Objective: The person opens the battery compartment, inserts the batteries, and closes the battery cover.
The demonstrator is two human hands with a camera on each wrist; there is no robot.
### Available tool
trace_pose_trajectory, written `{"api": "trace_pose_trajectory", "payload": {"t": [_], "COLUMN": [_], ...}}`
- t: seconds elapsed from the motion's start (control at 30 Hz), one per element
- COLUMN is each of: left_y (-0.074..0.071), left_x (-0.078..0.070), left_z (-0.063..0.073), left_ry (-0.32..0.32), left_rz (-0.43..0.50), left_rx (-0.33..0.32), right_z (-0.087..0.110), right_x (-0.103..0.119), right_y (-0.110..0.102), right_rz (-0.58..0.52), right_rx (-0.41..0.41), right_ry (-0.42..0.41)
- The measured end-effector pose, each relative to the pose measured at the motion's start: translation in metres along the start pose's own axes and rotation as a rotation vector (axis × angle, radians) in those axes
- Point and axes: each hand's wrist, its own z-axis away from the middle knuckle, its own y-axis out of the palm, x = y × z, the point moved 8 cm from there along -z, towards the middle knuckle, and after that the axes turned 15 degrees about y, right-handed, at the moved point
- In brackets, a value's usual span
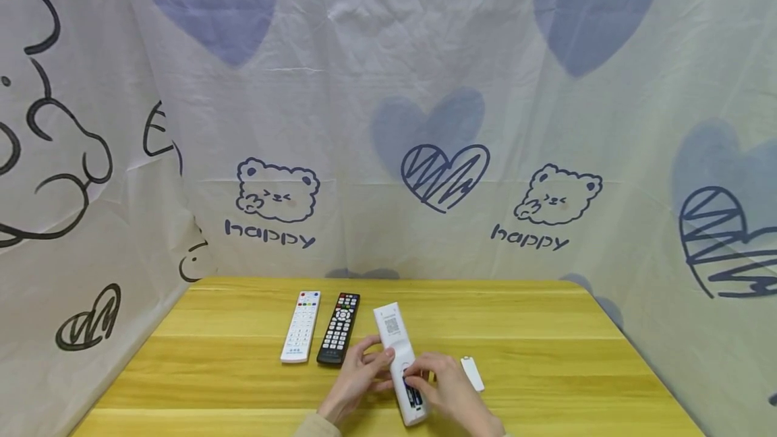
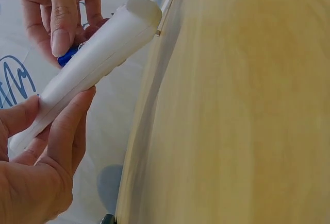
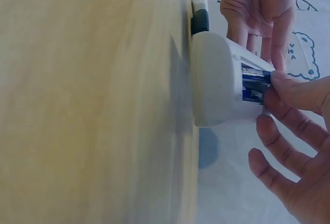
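A white remote control point(image 1: 392, 328) lies back side up between the two hands, its battery compartment uncovered at the near end. My left hand point(image 1: 362, 375) grips it by the sides, thumb on one edge and fingers on the other. With thumb and forefinger, my right hand point(image 1: 448, 386) pinches the end of a blue battery point(image 3: 256, 74) at the compartment. That battery's blue end point(image 2: 67, 56) stands out above the remote in the left wrist view. Beside it in the compartment is a second blue battery point(image 3: 252, 93). The right hand's other fingers are spread and loosely bent.
A small white battery cover point(image 1: 472, 373) lies on the wooden table point(image 1: 546, 329), right of the right hand. Left of the held remote lie a black remote point(image 1: 338, 329) and another white remote point(image 1: 300, 327), buttons up. A printed cloth point(image 1: 364, 235) hangs behind the table.
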Motion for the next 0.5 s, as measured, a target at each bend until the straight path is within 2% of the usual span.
{"api": "trace_pose_trajectory", "payload": {"t": [0.23,0.5], "left_y": [0.003,0.004], "left_x": [-0.001,-0.002], "left_z": [-0.001,-0.001], "left_ry": [0.009,0.011], "left_rz": [0.003,0.0], "left_rx": [0.01,0.032], "right_z": [-0.006,-0.006], "right_x": [-0.011,-0.015], "right_y": [0.001,0.001], "right_rz": [-0.075,-0.136], "right_rx": [0.053,0.055], "right_ry": [0.16,0.234]}}
